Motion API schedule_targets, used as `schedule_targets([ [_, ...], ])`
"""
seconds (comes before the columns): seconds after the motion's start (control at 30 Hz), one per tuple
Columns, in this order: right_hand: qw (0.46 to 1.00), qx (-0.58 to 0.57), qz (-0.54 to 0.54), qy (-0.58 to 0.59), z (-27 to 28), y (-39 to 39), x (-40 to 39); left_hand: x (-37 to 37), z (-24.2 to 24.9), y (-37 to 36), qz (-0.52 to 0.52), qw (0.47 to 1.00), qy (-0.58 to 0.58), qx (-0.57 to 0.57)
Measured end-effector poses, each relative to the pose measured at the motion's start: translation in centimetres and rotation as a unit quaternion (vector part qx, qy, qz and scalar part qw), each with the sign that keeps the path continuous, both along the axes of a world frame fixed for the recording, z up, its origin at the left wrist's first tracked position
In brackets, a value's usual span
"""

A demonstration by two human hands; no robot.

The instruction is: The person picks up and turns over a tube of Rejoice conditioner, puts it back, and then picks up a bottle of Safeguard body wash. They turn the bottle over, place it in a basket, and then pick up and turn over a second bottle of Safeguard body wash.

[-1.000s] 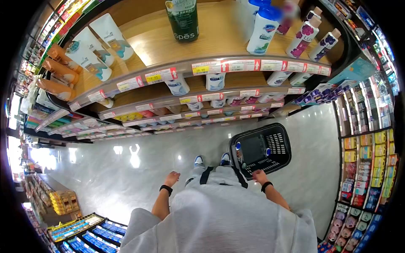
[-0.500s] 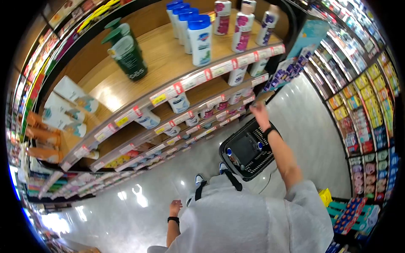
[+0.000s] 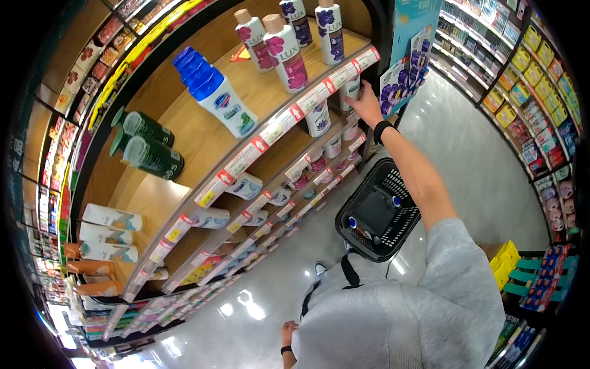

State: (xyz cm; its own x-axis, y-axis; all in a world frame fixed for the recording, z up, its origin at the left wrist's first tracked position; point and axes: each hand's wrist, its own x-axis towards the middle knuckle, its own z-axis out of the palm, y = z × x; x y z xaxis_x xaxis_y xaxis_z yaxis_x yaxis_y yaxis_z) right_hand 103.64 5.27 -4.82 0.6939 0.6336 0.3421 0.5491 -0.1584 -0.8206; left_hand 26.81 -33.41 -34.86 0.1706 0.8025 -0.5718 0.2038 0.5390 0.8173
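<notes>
My right hand (image 3: 364, 106) is at the right end of the second shelf, its thumb and fingers around a white bottle (image 3: 350, 92) that stands there under the top shelf's price strip. A white bottle with a lavender picture (image 3: 318, 119) is to its left. My left hand (image 3: 288, 333) hangs low beside my body, near the grey shirt; its fingers are too small to make out. On the top shelf (image 3: 161, 184) are pink and purple bottles (image 3: 287, 55) and blue-capped white bottles (image 3: 226, 104).
A black basket (image 3: 379, 215) with a few items in it is on the floor beside my feet. Dark green bottles (image 3: 153, 157) lie toward the shelf's left. A blue display panel (image 3: 415, 27) edges the shelf end. Stocked shelves (image 3: 528, 92) line the right side.
My right hand has gone from above the basket up to the bottle on the second shelf. The view has shifted, and my left hand appears lower and farther right.
</notes>
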Motion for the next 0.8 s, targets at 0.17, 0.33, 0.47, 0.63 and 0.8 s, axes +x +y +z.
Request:
schedule_targets([
  [0.17, 0.999, 0.02, 0.036, 0.029, 0.8, 1.3, 0.3, 0.3, 0.3, -0.9, -0.015, 0.995, 0.085, -0.056],
  [0.33, 0.998, 0.037, 0.041, 0.035, 0.4, 2.5, 0.8, 1.4, 0.0, -0.9, 0.055, 0.995, -0.008, -0.087],
  [0.47, 0.994, 0.086, 0.058, 0.018, -2.3, 5.3, 2.5, 2.8, 1.1, -0.7, -0.002, 0.98, 0.156, -0.124],
  [0.63, 0.997, 0.051, 0.04, -0.052, -3.0, 7.5, 3.6, 2.8, 0.7, -1.7, -0.002, 0.992, 0.115, -0.045],
  [0.8, 0.997, -0.018, -0.005, -0.075, -1.3, 7.4, 3.2, 2.9, 0.6, -3.0, -0.079, 0.981, 0.17, 0.041],
])
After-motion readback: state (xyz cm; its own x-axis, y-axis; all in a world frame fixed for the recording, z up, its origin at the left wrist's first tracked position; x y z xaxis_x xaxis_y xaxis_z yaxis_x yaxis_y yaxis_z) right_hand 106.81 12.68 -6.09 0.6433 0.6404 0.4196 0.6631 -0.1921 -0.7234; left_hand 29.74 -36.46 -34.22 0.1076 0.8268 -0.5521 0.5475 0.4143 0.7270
